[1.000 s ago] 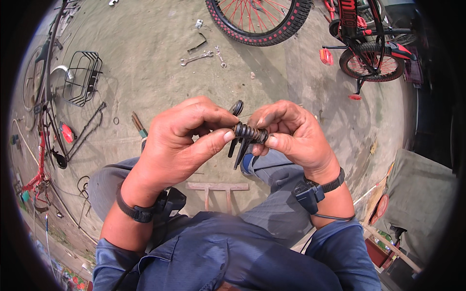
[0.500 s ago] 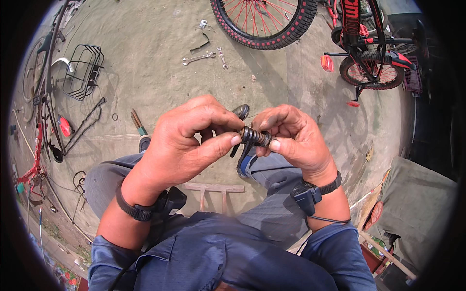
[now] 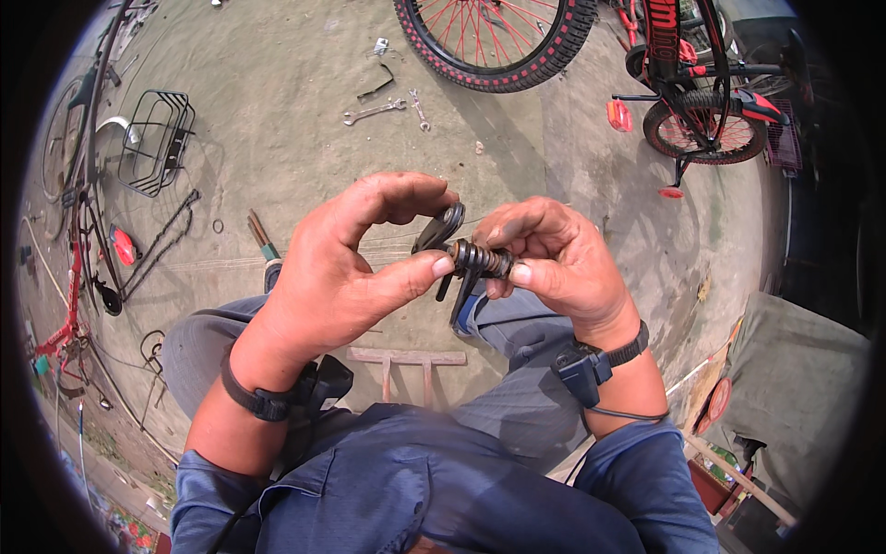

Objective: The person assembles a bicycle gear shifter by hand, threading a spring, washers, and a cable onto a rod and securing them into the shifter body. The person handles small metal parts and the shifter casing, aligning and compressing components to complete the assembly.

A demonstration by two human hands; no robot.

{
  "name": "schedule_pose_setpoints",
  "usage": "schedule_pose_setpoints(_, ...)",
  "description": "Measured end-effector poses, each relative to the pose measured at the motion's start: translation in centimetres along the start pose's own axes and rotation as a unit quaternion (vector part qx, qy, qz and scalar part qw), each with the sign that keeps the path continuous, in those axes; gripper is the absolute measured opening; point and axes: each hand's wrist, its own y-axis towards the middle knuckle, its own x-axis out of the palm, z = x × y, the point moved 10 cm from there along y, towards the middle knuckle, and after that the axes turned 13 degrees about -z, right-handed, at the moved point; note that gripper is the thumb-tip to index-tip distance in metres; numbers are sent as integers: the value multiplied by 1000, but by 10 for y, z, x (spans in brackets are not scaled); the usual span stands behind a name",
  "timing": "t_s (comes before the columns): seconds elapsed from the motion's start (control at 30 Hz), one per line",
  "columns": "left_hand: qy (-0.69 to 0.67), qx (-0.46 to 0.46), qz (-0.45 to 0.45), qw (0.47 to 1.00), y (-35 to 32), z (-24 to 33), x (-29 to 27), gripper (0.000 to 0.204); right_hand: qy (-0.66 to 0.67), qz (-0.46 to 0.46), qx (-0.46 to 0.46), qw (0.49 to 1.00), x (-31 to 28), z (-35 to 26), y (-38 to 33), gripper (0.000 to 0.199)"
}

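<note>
A small dark metal part (image 3: pixel 470 258) with a black coil spring round a threaded bolt is held up between my hands, above my knees. My right hand (image 3: pixel 560 258) pinches its right end between thumb and fingers. The thumb of my left hand (image 3: pixel 355 240) presses against the left end of the spring, and its curved fingers reach round a flat black arm (image 3: pixel 447 223) with a rounded end. From the coil a thin black leg hangs down. The fingertips behind the part are partly hidden, and its exact kind cannot be made out.
Two wrenches (image 3: pixel 375 112) lie on the floor ahead. A red-and-black bicycle (image 3: pixel 664 55) stands at the far right, and a black wire basket (image 3: pixel 157 138) and a chain (image 3: pixel 166 238) lie to the left. Below my hands is a low wooden frame (image 3: pixel 406 356).
My left index finger has lifted off the end of the spring and spread away from the thumb. The flat black arm shows more fully now. My right hand keeps its pinch.
</note>
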Motion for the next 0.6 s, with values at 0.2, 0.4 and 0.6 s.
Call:
schedule_pose_setpoints(0.2,-7,6,-19,1000,1,-1,1,40,-3,-7,-1,1000,2,1,1,33)
schedule_pose_setpoints(0.4,-6,19,-24,1000,1,1,1,35,5,-2,0,1000,1,2,1,31)
schedule_pose_setpoints(0.6,8,50,-8,999,2,5,1,33,-1,-9,-8,1000,2,2,0,31)
